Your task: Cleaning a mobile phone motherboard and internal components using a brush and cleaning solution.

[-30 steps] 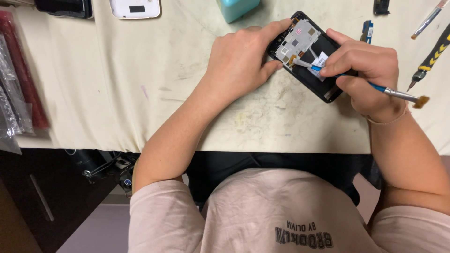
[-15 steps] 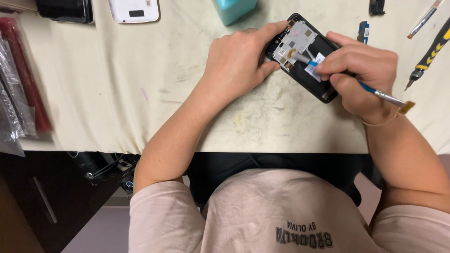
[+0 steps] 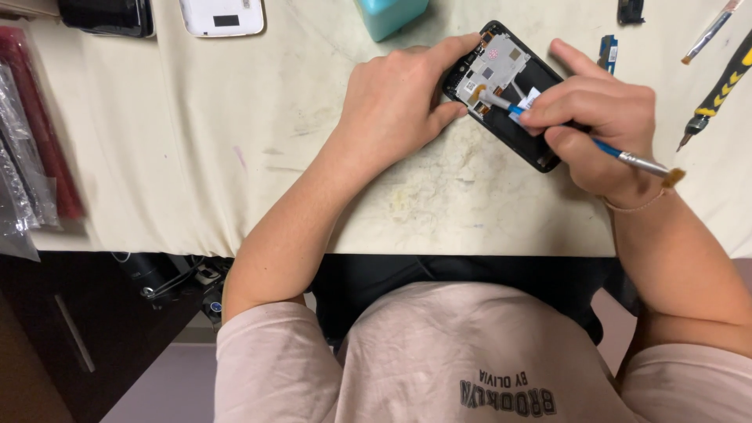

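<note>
— Where was the opened phone [image 3: 509, 94], and what showed inside it?

— It lay tilted on the stained cream table cover [image 3: 235, 157], near the far right part of the table, back off, with a grey metal shield and small orange connectors exposed at its upper end. The lower end was dark and partly hidden under the right hand.

— Who held it?

— The left hand [image 3: 395, 98] steadied it from the left side, fingers closed against the phone's upper edge and the thumb pressed at its near edge. The right hand [image 3: 603, 117] was pinched shut on a blue-handled brush [image 3: 619, 155], held like a pen. One end of the tool touched the circuit area near an orange connector; the bristled end with its metal ferrule stuck out past the wrist.

— And around that?

— A thin bracelet [image 3: 634, 207] sat on the right wrist. Just beyond the phone stood a teal block [image 3: 392, 14], cut off by the frame's top. To the right lay a small blue part [image 3: 607, 48], a black piece [image 3: 630, 11], a second brush [image 3: 709, 33] and a screwdriver with a black-and-yellow grip [image 3: 721, 86]. At the far left of the table top were a white phone back cover [image 3: 223, 16] and a dark device [image 3: 106, 16]. Along the left edge lay clear and red plastic bags [image 3: 31, 149]. Below, the person wore a pale pink shirt [image 3: 439, 352].
</note>
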